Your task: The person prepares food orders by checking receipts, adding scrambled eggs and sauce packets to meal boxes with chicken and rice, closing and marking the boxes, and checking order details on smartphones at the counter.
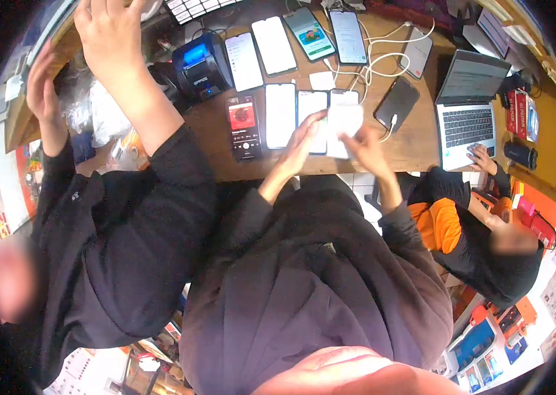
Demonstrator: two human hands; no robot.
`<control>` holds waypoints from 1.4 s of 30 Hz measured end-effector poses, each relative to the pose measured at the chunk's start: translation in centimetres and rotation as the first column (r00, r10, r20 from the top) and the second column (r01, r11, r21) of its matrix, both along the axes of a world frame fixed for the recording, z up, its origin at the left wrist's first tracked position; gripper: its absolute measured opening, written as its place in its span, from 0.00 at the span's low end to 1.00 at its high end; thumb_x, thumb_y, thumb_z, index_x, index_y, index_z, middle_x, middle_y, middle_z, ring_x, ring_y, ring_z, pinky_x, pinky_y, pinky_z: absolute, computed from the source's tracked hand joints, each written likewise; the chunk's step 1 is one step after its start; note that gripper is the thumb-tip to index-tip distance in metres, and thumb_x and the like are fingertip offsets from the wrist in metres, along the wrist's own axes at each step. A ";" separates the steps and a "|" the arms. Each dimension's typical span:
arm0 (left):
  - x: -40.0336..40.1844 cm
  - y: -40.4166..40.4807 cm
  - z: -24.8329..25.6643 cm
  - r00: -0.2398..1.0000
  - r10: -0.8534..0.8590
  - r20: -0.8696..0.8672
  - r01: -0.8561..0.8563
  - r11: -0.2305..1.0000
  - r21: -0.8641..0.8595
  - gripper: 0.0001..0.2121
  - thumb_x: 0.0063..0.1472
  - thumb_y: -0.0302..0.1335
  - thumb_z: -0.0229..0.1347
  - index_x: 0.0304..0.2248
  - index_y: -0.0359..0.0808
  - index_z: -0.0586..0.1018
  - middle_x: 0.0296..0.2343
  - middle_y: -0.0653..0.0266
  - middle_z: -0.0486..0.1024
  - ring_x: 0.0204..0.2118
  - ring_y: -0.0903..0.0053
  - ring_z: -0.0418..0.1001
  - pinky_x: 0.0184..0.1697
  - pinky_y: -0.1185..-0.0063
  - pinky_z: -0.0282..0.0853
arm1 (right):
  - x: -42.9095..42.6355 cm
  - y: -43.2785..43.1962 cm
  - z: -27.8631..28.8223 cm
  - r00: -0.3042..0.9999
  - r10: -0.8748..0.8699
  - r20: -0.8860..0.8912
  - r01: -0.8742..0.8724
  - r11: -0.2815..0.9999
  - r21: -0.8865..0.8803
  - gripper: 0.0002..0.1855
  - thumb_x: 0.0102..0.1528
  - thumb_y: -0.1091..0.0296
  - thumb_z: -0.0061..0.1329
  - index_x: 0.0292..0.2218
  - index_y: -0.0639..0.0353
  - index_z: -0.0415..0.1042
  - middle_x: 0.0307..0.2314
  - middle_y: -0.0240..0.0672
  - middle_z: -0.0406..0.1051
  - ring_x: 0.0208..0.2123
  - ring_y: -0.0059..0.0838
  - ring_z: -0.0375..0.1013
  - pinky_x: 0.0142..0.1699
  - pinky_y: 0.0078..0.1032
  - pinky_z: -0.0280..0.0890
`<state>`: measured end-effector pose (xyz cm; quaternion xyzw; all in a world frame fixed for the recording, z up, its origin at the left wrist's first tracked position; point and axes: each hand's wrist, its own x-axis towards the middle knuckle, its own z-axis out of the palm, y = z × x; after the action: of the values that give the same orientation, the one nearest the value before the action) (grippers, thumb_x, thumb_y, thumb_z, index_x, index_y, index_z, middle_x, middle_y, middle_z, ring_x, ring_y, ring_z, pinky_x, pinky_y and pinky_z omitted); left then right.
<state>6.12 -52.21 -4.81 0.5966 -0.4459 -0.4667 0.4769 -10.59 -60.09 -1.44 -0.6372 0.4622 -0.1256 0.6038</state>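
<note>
A white slip of paper (346, 118) is in front of me over the wooden table, partly covering one of the phones. The fingers and thumb of my right hand (368, 152) pinch its lower part. Beside the slip's left edge is my left hand (300, 143), its fingers stretched out over a lit phone (309, 103). Whether those fingertips grip the paper, I cannot tell. To their left lie a phone with a white screen (280, 116) and a dark phone showing a music player (244, 128). A small white paper (322, 80) rests just beyond.
Several lit phones (274, 45) line the back, near a black receipt printer (201, 69). White charging cables (369, 64) run to a dark phone (397, 103). At right, a co-worker's hand (481, 159) rests on a laptop (468, 126). Another person's raised arm (132, 91) is at left.
</note>
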 end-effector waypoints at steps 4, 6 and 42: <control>0.3 2.8 -0.4 0.962 0.173 -0.210 -0.165 0.985 0.057 0.15 0.60 0.26 0.51 0.46 0.30 0.68 0.39 0.63 0.72 0.42 0.79 0.68 0.47 0.79 0.62 | 0.3 4.0 -3.9 0.951 0.297 0.082 -0.283 0.947 -0.153 0.14 0.51 0.65 0.52 0.34 0.67 0.68 0.27 0.43 0.71 0.27 0.28 0.70 0.33 0.27 0.65; 1.1 4.3 -0.3 0.899 0.398 -0.181 -0.385 0.917 0.103 0.15 0.60 0.24 0.51 0.46 0.29 0.68 0.39 0.63 0.72 0.42 0.80 0.68 0.46 0.79 0.63 | -0.4 4.5 -3.3 0.997 0.016 0.074 0.004 0.967 -0.256 0.12 0.52 0.67 0.50 0.36 0.64 0.65 0.29 0.44 0.69 0.29 0.37 0.69 0.36 0.32 0.64; -2.0 -9.2 -2.2 -0.034 -0.234 0.972 0.308 0.922 0.233 0.37 0.41 0.48 0.61 0.48 0.34 0.69 0.49 0.68 0.65 0.58 0.74 0.53 0.61 0.63 0.44 | -9.4 1.7 -2.8 0.909 -0.380 0.170 0.416 0.816 -0.402 0.10 0.55 0.79 0.36 0.38 0.64 0.67 0.34 0.36 0.70 0.34 0.28 0.70 0.40 0.28 0.64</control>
<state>4.07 -61.39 -6.97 0.6374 -0.7687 0.0078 -0.0526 -19.96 -58.40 -4.24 -0.6377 0.5207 -0.3738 0.4272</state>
